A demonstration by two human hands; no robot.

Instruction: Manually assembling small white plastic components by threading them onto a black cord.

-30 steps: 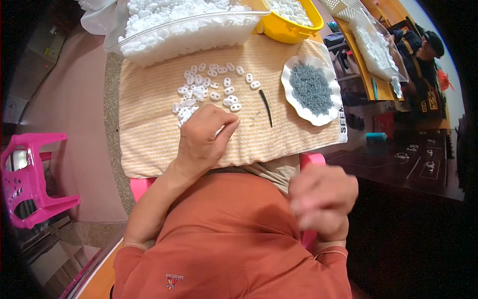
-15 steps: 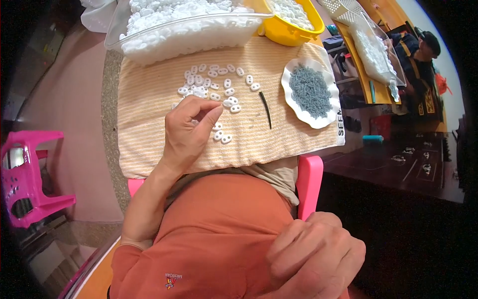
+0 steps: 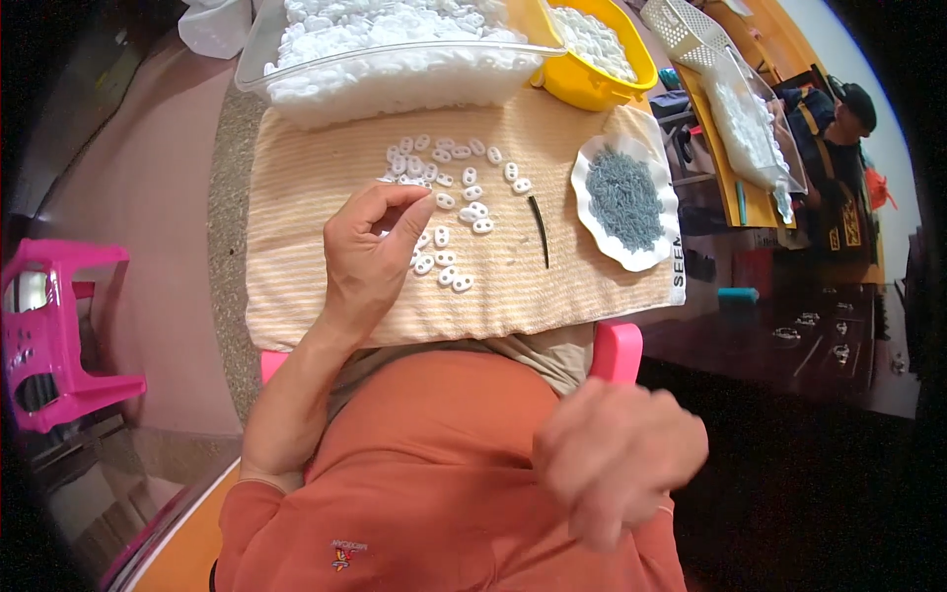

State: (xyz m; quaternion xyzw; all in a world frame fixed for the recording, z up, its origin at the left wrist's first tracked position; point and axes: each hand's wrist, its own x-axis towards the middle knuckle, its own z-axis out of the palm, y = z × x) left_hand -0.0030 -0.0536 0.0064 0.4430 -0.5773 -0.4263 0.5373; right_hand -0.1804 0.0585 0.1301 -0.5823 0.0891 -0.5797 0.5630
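From where I stand, the left hand [image 3: 370, 252] hangs over the striped cloth [image 3: 296, 197], left of the frame's centre, among the scattered white two-holed pieces [image 3: 445, 200]. Thumb and forefinger come close at the tips, yet I cannot tell whether they grasp a piece, since the back of the hand hides too much. The right hand [image 3: 617, 459], blurred at the lower right over the lap, has its fingers curled; what it grips, if anything, I cannot make out.

The loose pieces lie about the upper centre, some overlapping, some apart. Handling them well, I judge, asks for a light fingertip pinch on one piece's outer edge, leaving both holes uncovered, with the other fingers lifted so neighbours aren't dragged. Pieces lying singly look easier to take than the heaped ones.

Right of them rests a dark strip [image 3: 540, 232], worth keeping the wrist off, and beyond it a scalloped white dish [image 3: 636, 259] of grey bits [image 3: 626, 202], best left unbumped by a passing sleeve.
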